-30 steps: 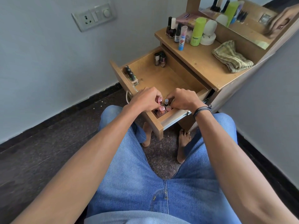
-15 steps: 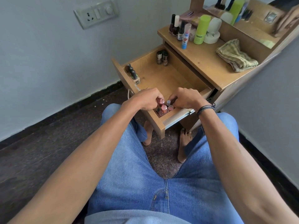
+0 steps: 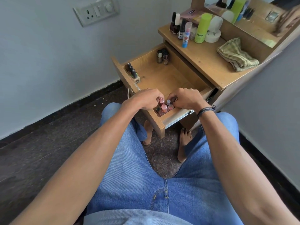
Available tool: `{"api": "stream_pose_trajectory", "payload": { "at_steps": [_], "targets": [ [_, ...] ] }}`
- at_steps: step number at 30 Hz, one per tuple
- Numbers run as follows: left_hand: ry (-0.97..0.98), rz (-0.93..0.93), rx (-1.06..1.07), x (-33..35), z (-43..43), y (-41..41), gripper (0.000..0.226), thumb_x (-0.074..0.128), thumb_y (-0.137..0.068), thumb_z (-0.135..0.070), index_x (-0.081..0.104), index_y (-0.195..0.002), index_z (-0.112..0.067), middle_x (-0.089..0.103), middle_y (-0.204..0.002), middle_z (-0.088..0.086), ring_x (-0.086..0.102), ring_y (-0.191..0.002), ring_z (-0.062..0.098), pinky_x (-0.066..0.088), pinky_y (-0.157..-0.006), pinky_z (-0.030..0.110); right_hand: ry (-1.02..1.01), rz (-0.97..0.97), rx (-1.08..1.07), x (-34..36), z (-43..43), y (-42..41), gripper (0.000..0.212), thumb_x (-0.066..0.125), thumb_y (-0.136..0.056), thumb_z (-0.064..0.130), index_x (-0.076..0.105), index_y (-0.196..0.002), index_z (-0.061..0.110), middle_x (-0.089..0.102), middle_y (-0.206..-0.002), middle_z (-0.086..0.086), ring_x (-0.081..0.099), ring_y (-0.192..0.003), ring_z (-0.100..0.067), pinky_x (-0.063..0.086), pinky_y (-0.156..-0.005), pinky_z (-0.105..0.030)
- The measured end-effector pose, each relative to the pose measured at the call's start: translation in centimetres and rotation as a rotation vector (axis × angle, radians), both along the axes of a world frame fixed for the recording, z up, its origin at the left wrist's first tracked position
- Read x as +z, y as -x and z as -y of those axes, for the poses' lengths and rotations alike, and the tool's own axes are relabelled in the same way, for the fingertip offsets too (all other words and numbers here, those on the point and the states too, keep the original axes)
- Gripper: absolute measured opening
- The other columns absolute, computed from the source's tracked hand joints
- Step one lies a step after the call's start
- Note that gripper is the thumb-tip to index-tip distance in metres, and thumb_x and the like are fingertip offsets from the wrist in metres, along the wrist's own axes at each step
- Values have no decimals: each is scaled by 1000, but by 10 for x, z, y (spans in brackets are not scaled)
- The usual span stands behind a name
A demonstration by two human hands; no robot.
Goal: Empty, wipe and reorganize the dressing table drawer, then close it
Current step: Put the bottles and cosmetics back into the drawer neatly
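Observation:
The wooden drawer [image 3: 164, 77] of the dressing table stands pulled open in front of my knees. Several small pink and red nail polish bottles [image 3: 164, 108] are clustered in its near corner. My left hand [image 3: 146, 99] pinches the cap of one pink bottle [image 3: 161, 101] at the cluster's left. My right hand [image 3: 185, 98] has its fingers curled at the cluster's right, touching a pale-capped bottle [image 3: 168, 102]. Dark bottles [image 3: 162, 56] stand in the far corner, and black-capped ones [image 3: 132, 72] line the left front corner.
On the tabletop [image 3: 203, 57] stand several bottles, a green spray can [image 3: 202, 28], a white jar and a folded green cloth [image 3: 237, 56]. A mirror rises behind. A wall with a socket plate [image 3: 96, 11] is on the left. My bare feet rest under the drawer.
Both hands stayed at the near corner of the drawer, shifting the small bottles slightly. The left hand's fingers have closed on a pink bottle's cap.

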State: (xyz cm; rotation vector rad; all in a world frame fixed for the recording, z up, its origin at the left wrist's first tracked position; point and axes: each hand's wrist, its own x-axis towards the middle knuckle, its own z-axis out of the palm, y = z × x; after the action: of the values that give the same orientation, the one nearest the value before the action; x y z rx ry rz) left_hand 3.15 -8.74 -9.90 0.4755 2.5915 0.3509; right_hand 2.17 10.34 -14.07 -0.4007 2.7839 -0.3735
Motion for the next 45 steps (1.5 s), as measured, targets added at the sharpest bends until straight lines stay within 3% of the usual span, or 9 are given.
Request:
{"api": "stream_pose_trajectory", "payload": {
  "at_steps": [11,17,21,26,30,35,39,42,45],
  "targets": [
    [28,-23,-8,-3,0,-1,55,37,-92,-1,65,-127,-34,64,-125,12,48,-92,25,36,-76,35,9,-62,-9,-2,-4,-5,30,57,-85,25,72,-100,46,72,-103,16,63,-87,-17,40,-68,-29],
    [19,-39,-5,-7,2,0,56,37,-94,0,62,-133,-31,62,-132,11,55,-118,35,42,-87,41,29,-83,-28,-2,0,-9,32,57,-83,22,72,-98,47,71,-101,19,65,-89,-17,42,-68,-29],
    [-56,-58,64,-8,1,1,58,38,-93,2,58,-138,-28,63,-135,3,56,-121,26,45,-94,39,118,-165,-112,-4,-1,-16,40,53,-75,15,71,-94,46,63,-78,30,57,-77,-6,36,-57,-21],
    [-192,-162,183,-10,-2,2,51,41,-95,3,63,-129,-27,70,-119,-9,62,-105,13,52,-82,33,189,-292,-159,-9,-1,-20,42,50,-71,8,72,-90,39,64,-76,27,54,-78,-2,34,-57,-15],
    [-270,-259,264,-9,-4,13,49,41,-94,5,68,-120,-27,72,-110,-12,65,-99,12,56,-78,33,199,-302,-150,-11,-1,-20,41,51,-72,7,71,-90,38,65,-77,25,54,-80,-2,43,-61,-24],
    [-386,-352,302,-11,-10,27,42,43,-97,2,70,-114,-24,72,-105,-11,65,-96,9,50,-68,23,199,-317,-141,-11,-1,-22,38,52,-73,8,70,-89,37,56,-72,29,56,-82,-4,46,-63,-27],
    [-318,-408,290,-27,-9,25,41,44,-96,2,67,-114,-27,69,-110,-12,61,-90,7,48,-56,25,224,-324,-147,-12,0,-25,34,51,-73,12,70,-89,36,66,-80,25,60,-85,-7,50,-66,-28],
    [-339,-477,366,-35,-8,24,36,45,-98,-3,66,-113,-27,70,-111,-13,50,-75,-4,33,-50,17,234,-326,-136,-12,0,-26,33,49,-76,14,69,-91,35,68,-86,23,62,-88,-9,53,-69,-32],
    [-341,-509,416,-35,-9,26,31,45,-99,-8,64,-116,-27,71,-112,-13,49,-80,3,25,-51,15,244,-321,-135,-11,-1,-25,32,48,-80,16,70,-93,35,69,-91,22,64,-92,-10,56,-73,-35]
  ]
}}
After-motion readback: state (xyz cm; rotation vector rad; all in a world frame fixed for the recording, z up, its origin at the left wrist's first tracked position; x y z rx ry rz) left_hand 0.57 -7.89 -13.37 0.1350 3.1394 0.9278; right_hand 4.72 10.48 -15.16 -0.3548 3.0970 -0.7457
